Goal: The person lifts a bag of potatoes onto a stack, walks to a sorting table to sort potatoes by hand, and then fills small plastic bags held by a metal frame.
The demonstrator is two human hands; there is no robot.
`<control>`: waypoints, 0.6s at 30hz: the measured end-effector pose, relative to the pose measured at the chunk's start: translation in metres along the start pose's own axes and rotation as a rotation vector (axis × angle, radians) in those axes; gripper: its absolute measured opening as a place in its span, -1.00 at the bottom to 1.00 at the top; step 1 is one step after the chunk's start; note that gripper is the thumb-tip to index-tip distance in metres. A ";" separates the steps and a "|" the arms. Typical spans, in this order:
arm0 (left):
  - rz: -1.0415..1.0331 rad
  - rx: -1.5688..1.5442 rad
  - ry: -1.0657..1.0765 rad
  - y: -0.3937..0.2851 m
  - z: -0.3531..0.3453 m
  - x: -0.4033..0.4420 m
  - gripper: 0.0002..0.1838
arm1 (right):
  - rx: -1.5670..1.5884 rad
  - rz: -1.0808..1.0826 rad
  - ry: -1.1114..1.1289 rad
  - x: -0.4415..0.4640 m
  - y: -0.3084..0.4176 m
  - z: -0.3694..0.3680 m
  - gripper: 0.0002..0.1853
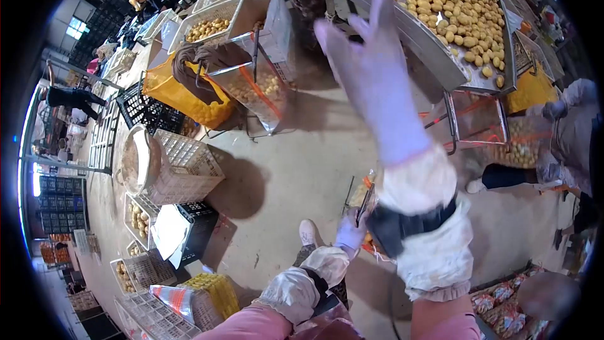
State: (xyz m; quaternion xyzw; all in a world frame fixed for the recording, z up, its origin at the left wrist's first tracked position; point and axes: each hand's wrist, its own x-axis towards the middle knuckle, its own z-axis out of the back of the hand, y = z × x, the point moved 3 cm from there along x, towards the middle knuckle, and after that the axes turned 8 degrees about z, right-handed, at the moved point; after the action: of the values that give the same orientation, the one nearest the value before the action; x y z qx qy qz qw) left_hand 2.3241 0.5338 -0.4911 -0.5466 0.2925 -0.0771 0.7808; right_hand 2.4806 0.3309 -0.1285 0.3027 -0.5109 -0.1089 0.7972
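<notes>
My right hand (377, 75), in a pale lavender glove, is raised in front of the metal sorting table (402, 28). Its fingers are spread, and nothing shows in them. Many small potatoes (440, 0) lie on that table. Lower down, my left hand (351, 233), gloved alike, is closed around a dark rod-like bar (364, 206). Beside this bar hangs a clear plastic bag with orange markings (360, 194), partly hidden by my right sleeve. Whether the bar belongs to a stand or is a loose tool cannot be made out.
Clear bags of potatoes hang on metal stands, one at left (261, 91) and one at right (478, 119). White crates (189, 157), a black crate (201, 233) and a yellow basket (214, 293) stand left. A person (572, 132) is at the right; filled bags (503, 302) lie lower right.
</notes>
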 end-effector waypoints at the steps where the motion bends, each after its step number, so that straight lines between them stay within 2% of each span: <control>1: 0.043 0.150 0.043 -0.020 0.002 0.005 -0.64 | 0.074 -0.065 0.018 -0.023 -0.007 0.008 -0.53; 2: 0.095 0.295 0.078 -0.026 -0.001 0.007 -0.65 | 0.180 -0.167 0.060 -0.046 -0.015 0.013 -0.51; 3: 0.030 0.289 0.028 -0.026 -0.001 0.005 -0.65 | 0.341 -0.365 0.123 -0.080 -0.034 0.018 -0.53; 4: 0.052 0.276 0.044 -0.023 -0.002 0.006 -0.65 | 0.496 -0.572 0.172 -0.135 -0.058 0.036 -0.55; 5: 0.015 0.304 0.024 -0.013 -0.004 0.009 -0.62 | 0.492 -0.784 0.238 -0.192 -0.084 0.051 -0.62; 6: -0.016 0.330 0.023 -0.004 -0.008 0.007 -0.59 | 0.493 -0.882 0.193 -0.254 -0.105 0.067 -0.68; 7: 0.004 0.273 0.079 -0.001 -0.009 0.007 -0.61 | 0.387 -0.982 0.288 -0.294 -0.114 0.091 -0.68; 8: 0.039 0.213 0.148 0.002 -0.008 0.011 -0.63 | 0.272 -1.099 0.383 -0.335 -0.113 0.121 -0.68; 9: 0.208 0.180 0.244 -0.001 -0.008 0.008 -0.64 | 0.206 -1.178 0.376 -0.376 -0.120 0.147 -0.68; 11: 0.105 0.082 0.221 -0.019 -0.008 0.009 -0.65 | -0.440 -0.758 0.701 -0.424 -0.147 0.187 -0.62; 12: 0.063 0.185 0.147 -0.003 -0.011 0.009 -0.62 | -0.481 -0.733 0.686 -0.430 -0.156 0.197 -0.62; 13: 0.104 0.228 0.184 -0.009 -0.009 0.009 -0.59 | -0.513 -0.695 0.666 -0.434 -0.167 0.197 -0.62; 14: 0.114 0.230 0.206 -0.004 -0.010 0.007 -0.59 | -0.476 -0.674 0.636 -0.434 -0.179 0.191 -0.62; 15: 0.037 0.262 0.157 -0.001 -0.010 0.008 -0.67 | -0.433 -0.648 0.606 -0.429 -0.193 0.181 -0.61; 16: -0.043 0.295 0.104 0.001 -0.009 0.008 -0.73 | -0.394 -0.757 0.778 -0.430 -0.212 0.169 -0.56; 18: 0.015 0.258 0.127 0.004 -0.007 0.009 -0.72 | -0.427 -0.941 1.068 -0.423 -0.246 0.133 -0.52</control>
State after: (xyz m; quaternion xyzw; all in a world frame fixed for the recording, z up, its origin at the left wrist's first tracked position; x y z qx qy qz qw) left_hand 2.3271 0.5254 -0.5000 -0.4334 0.3333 -0.1426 0.8250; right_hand 2.2045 0.2908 -0.5524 0.3396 0.1620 -0.3738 0.8477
